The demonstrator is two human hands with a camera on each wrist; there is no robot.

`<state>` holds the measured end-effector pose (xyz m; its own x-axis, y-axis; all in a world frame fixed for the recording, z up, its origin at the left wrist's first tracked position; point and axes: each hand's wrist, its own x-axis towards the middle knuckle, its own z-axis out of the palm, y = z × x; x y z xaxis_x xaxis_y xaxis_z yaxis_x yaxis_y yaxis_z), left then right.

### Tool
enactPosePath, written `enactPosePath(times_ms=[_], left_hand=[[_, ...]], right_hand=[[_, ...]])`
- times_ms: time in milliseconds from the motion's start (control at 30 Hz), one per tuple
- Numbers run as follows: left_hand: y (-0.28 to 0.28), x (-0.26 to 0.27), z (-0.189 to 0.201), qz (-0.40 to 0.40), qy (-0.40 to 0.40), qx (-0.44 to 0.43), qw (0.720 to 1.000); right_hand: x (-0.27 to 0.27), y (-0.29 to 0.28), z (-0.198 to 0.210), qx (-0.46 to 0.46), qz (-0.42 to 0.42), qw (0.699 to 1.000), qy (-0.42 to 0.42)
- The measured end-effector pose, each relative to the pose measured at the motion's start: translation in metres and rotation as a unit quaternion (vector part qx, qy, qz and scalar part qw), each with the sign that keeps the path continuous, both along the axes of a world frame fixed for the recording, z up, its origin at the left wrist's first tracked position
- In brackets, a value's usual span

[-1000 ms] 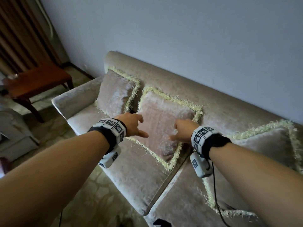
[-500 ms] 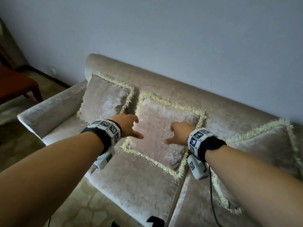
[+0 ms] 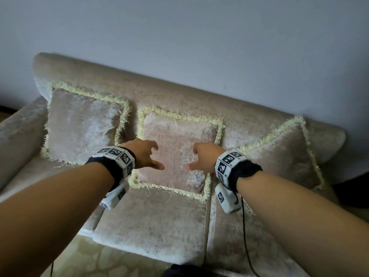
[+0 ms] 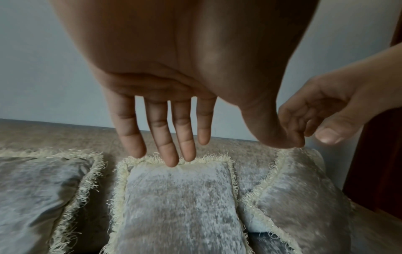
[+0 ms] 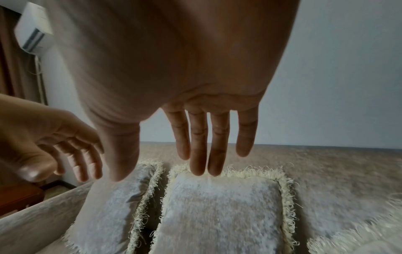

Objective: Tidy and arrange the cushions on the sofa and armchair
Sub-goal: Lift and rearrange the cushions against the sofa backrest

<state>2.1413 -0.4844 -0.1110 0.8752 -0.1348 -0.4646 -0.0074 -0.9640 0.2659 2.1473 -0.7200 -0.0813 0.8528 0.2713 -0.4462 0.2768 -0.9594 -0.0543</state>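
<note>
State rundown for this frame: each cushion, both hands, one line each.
left cushion: upright, leaning on the sofa backrest, untouched
middle cushion: leaning back, both hands in front of it, not gripped
right cushion: propped at an angle, untouched
left hand: open, fingers straight, holds nothing
right hand: open, fingers straight, holds nothing

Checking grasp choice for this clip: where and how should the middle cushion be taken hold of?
Probably by its two side edges, just inside the fringe, one hand per side, coming from the front. The middle cushion leans on the sofa backrest facing outward, and the left hand and right hand are open before it.
</note>
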Motion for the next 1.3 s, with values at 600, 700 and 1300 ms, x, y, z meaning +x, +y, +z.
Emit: enactPosePath(times_ms=[600,700,1300], left_hand=[[0.033,0.132,-0.053,0.009,0.048,0.066,0.997],[0.031,0.145,-0.086,0.011,0.083,0.052,0.995],[0.072,0.248,-0.285,0.109,0.121,0.072,0.984]], right_hand=[[0.149,-0.002,-0.086,0.062,-0.033,0.994,0.089],[0.159,-0.006,-0.111,0.051,-0.044,0.99,0.12],[0.221,-0.069,-0.274,0.033,-0.323,0.933,0.154]])
